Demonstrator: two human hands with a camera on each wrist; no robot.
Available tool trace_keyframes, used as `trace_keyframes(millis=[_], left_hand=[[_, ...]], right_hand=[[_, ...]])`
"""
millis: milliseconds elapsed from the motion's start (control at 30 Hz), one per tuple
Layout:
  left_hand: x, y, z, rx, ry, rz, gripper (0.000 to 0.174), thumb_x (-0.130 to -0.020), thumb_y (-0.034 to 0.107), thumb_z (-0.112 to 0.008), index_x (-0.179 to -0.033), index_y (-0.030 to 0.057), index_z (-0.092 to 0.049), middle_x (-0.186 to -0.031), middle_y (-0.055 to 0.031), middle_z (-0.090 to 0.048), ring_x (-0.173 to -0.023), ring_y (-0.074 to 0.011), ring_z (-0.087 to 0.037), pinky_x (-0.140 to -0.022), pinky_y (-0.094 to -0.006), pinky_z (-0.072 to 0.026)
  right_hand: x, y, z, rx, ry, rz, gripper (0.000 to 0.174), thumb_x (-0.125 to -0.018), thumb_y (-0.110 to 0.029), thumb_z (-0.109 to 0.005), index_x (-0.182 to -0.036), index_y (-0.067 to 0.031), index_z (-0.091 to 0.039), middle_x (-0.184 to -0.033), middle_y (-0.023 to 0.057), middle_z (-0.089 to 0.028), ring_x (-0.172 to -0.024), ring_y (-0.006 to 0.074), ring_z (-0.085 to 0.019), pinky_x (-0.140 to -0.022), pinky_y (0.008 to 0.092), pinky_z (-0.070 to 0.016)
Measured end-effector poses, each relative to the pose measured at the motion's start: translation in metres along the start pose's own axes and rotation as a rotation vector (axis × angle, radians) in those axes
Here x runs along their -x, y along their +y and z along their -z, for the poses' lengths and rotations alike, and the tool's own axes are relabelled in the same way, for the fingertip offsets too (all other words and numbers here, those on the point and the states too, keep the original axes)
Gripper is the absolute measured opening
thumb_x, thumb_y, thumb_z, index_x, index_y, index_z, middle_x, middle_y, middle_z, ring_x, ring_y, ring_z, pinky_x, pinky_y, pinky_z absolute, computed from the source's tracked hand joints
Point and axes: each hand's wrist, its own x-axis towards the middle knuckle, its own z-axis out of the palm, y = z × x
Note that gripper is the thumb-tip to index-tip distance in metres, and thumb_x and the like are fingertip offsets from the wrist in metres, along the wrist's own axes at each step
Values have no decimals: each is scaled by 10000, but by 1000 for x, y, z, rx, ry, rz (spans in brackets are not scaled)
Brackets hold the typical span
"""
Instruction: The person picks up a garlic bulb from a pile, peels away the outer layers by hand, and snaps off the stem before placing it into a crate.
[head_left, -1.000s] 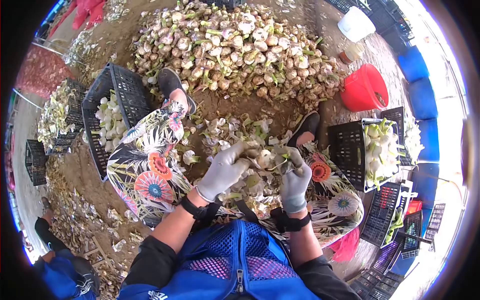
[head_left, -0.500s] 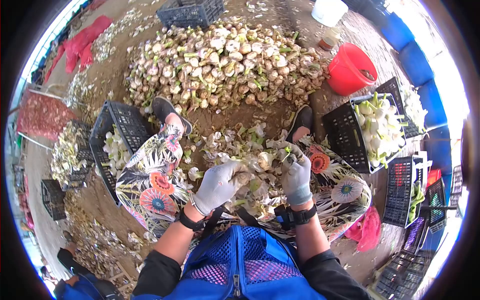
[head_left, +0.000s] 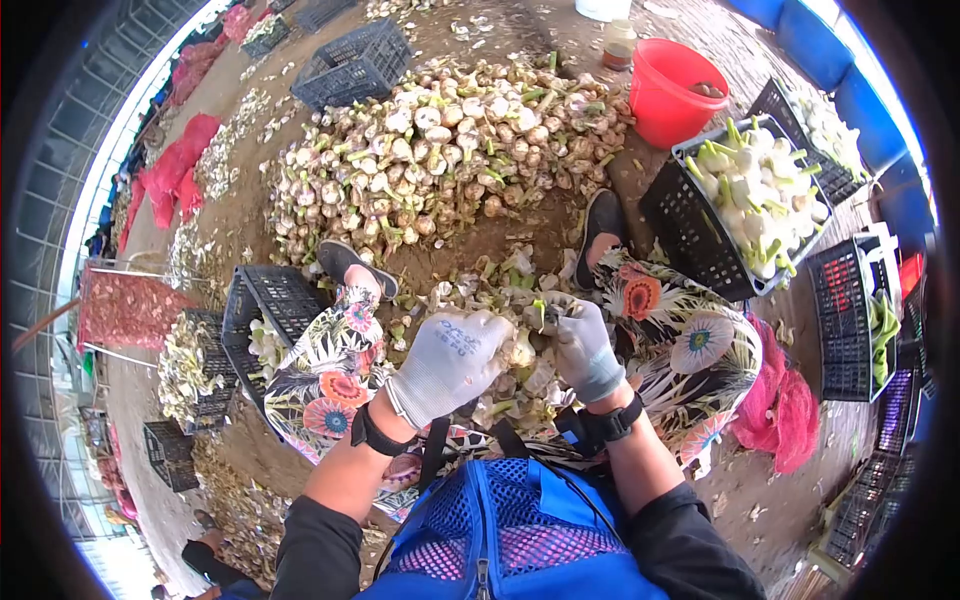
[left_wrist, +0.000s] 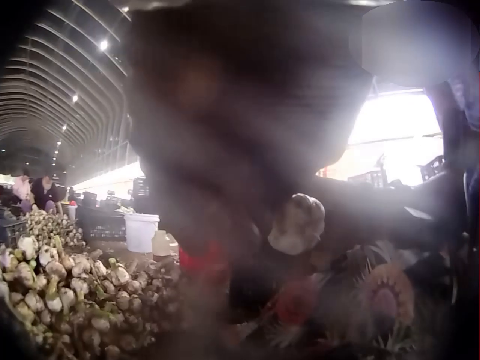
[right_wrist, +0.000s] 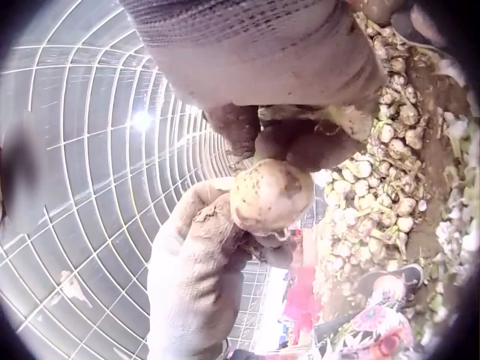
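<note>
My left hand point(head_left: 455, 362), in a pale work glove, holds a garlic bulb point(right_wrist: 271, 196) by its root end. The bulb is whitish, with brown specks. In the right wrist view my right hand point(right_wrist: 277, 64), gloved too, meets it from the other side. Its soiled fingertips point(right_wrist: 238, 129) pinch the stem end, where a green stem point(head_left: 540, 312) shows in the head view. Loose garlic skins point(head_left: 515, 270) lie on the ground under both hands, between the knees. A blurred dark shape covers much of the left wrist view.
A heap of unpeeled garlic point(head_left: 430, 150) spreads ahead of the feet. A black crate of cleaned garlic point(head_left: 755, 200) stands by the right knee, another crate point(head_left: 285, 305) by the left. Beyond are a red bucket point(head_left: 665, 95) and a grey crate point(head_left: 352, 65). Pink netting point(head_left: 775, 400) lies at right.
The hands, further apart half a second ago, have come together at the garlic bulb. The head view has swung, so the heap and crates sit differently in it.
</note>
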Motion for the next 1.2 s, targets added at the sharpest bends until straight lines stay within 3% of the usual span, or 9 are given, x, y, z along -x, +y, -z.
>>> trace_keyframes(millis=[267, 400, 533, 600, 667, 867, 1000, 1067, 1200], left_hand=[[11, 35, -10, 11, -92, 59, 142, -859, 206, -668, -870, 78, -607, -774, -123, -615, -717, -339, -625, -665, -445, -477], [32, 31, -28, 108, -160, 6, 141, -854, 191, -659, -860, 80, -572, -740, -97, -601, -703, -335, -623, -649, -425, -497], [27, 31, -32, 341, -130, 466, 306, -943, 302, -664, -998, 3, -635, -781, -80, -648, -677, -223, -624, -656, -331, -498], [10, 35, -31, 811, 93, 644, 320, -982, 262, -620, -1137, -18, -629, -901, -58, -674, -786, -135, -621, -735, -282, -501], [5, 29, -34, 768, 64, 568, 329, -993, 198, -574, -1237, -22, -596, -1019, -51, -668, -914, -119, -609, -826, -276, -496], [14, 4, -52, 730, 188, 510, 311, -927, 39, -506, -1219, -13, -598, -988, -89, -672, -857, -141, -608, -781, -296, -498], [23, 9, -41, 983, 151, 658, 416, -892, -16, -460, -1290, -16, -579, -1113, -77, -673, -959, -101, -592, -856, -283, -488], [22, 7, -35, 1013, 147, 683, 377, -913, -8, -520, -1284, -21, -584, -1171, -103, -678, -1006, -123, -619, -901, -297, -489], [13, -2, -30, 539, 273, 272, 318, -888, 90, -705, -1195, 35, -643, -1093, -145, -699, -963, -277, -675, -825, -329, -523]], right_hand=[[-9, 23, 31, -153, 104, 230, 244, -894, 50, -460, -1018, 33, -670, -942, 72, -674, -806, 126, -646, -717, 260, -557], [6, -11, 22, -163, 139, 223, 337, -956, -223, -658, -1157, 47, -662, -973, 29, -669, -828, 98, -633, -723, 251, -518], [6, -5, 23, -7, 211, 126, 275, -950, -162, -669, -1146, 31, -668, -947, 9, -678, -817, 70, -621, -745, 228, -502], [6, 0, 10, 5, 216, 335, 177, -939, -93, -672, -1071, 24, -688, -934, 45, -705, -829, 87, -654, -743, 215, -528], [12, -3, -3, 63, 256, 238, 187, -914, -46, -669, -1091, 12, -689, -955, 55, -698, -882, 122, -652, -805, 250, -517], [11, 4, -2, 616, -121, 586, 371, -738, 95, -651, -1087, -25, -685, -1096, 113, -646, -1074, 252, -609, -935, 347, -471], [2, 7, 2, 463, -55, 600, 342, -772, 101, -631, -1084, -29, -684, -1032, 83, -657, -963, 196, -631, -889, 308, -485], [9, -4, 3, 298, 3, 327, 271, -820, 63, -654, -1076, -20, -685, -1018, 51, -660, -917, 137, -616, -853, 276, -486], [9, -10, 0, 340, -47, 354, 171, -886, -24, -693, -1055, 0, -688, -988, 20, -666, -883, 93, -600, -822, 245, -481]])
